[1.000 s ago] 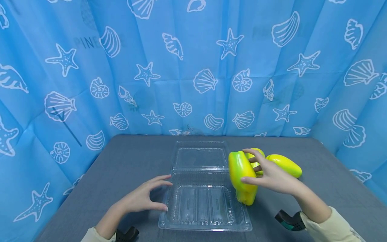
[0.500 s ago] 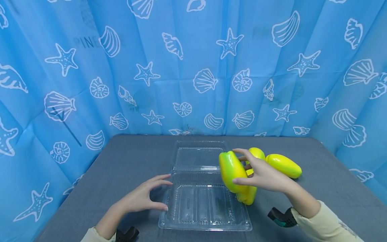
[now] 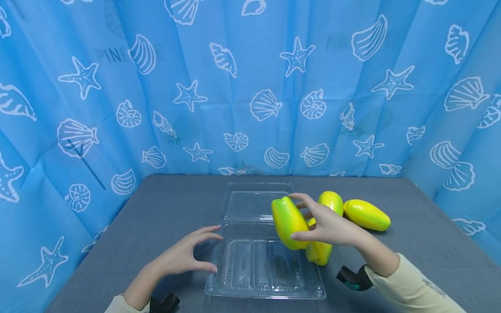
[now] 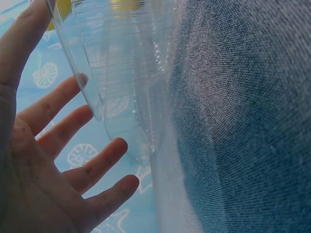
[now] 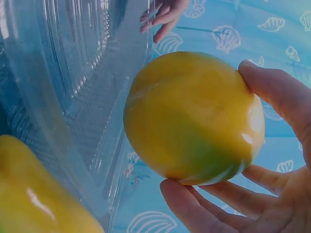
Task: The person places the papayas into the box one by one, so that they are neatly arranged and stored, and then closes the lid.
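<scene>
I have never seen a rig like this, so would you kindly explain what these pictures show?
There is no machine: a person works with a bare left hand and a bare right hand. The large view comes from a camera worn on the head, looking forward and down; the smaller ones come from cameras on the wrists. A clear plastic box lies open on a dark grey cloth surface, its clear lid folded back. The right hand's grip holds a smooth yellow-green oblong fruit, apparently above the box's right side. Similar yellow-green fruits lie at and beyond that side. The left hand is at the box's left edge, fingers apart, holding nothing; I cannot tell whether they touch. Behind hangs a blue curtain with white shells.
</scene>
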The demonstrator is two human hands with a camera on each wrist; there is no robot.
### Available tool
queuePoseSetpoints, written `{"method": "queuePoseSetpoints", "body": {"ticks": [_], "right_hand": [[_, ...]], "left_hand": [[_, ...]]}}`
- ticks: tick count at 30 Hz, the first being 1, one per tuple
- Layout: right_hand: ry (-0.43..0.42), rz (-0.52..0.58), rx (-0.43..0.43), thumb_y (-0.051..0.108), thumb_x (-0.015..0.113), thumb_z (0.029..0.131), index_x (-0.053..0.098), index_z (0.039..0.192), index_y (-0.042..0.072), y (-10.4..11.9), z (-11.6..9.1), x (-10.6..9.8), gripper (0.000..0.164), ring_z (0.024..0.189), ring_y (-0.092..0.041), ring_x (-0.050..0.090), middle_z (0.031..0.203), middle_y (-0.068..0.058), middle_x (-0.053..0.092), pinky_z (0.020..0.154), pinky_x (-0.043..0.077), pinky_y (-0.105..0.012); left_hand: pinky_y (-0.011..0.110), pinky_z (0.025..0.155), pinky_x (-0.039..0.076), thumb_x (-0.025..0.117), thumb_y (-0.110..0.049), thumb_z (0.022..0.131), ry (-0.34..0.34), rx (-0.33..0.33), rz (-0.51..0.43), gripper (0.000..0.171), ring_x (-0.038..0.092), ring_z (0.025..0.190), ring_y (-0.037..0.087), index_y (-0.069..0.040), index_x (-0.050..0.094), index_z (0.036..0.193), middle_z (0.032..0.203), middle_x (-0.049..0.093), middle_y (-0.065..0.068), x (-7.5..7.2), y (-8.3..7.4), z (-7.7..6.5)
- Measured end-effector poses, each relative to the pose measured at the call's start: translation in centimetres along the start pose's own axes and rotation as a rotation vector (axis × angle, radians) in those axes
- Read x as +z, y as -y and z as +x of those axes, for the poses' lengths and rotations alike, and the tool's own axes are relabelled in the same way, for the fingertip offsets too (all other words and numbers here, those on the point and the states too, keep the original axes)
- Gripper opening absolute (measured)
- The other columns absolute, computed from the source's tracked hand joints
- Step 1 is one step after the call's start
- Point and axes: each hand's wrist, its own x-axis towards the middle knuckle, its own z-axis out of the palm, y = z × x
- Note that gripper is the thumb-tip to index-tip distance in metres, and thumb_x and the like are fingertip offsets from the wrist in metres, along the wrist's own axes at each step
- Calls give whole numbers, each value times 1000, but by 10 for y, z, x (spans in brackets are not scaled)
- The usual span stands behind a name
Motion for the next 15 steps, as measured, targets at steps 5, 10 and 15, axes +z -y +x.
{"method": "queuePoseSetpoints", "body": {"ticks": [5, 10, 15], "right_hand": [[25, 11, -16, 31, 73, 80, 20, 144, 10, 2, 6, 3, 86, 110, -33, 57, 137, -23, 43, 78, 56, -31], [39, 18, -42, 29, 74, 80, 20, 144, 9, 2, 10, 7, 86, 111, -35, 57, 137, -24, 43, 78, 56, -31], [45, 6, -63, 29, 74, 79, 22, 143, 7, 3, 15, 10, 86, 115, -37, 55, 137, -24, 44, 80, 56, -34]], "left_hand": [[63, 100, 35, 75, -37, 76, 1, -3, 6, 62, 32, 137, 40, -13, 54, 129, 150, 35, 10, 0, 0, 0], [63, 100, 35, 75, -37, 76, 0, 0, 9, 62, 32, 136, 40, -14, 54, 129, 150, 35, 9, 0, 0, 1], [63, 100, 35, 75, -38, 76, -2, 1, 15, 63, 32, 136, 40, -14, 54, 129, 149, 35, 9, 0, 0, 1]]}}
